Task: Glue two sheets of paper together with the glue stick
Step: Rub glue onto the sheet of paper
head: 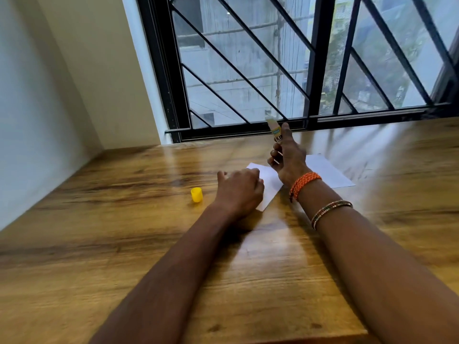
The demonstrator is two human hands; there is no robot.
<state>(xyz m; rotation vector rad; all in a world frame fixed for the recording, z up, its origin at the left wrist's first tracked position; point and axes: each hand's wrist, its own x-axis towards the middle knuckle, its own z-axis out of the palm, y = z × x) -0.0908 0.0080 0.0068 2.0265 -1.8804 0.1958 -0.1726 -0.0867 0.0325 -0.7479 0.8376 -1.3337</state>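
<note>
Two white sheets lie on the wooden table (124, 244). The nearer sheet (269, 184) sits under my left hand (239, 192), which rests on its left part with the fingers curled. The farther sheet (327, 172) lies to the right, partly hidden behind my right hand (288, 157). That hand is raised above the sheets and holds the uncapped glue stick (274, 129) upright, its tip pointing up. The yellow cap (196, 194) lies on the table just left of my left hand.
A black barred window (248, 70) runs along the table's far edge. A pale wall (49, 95) borders the table on the left. The table's near edge shows at the bottom right.
</note>
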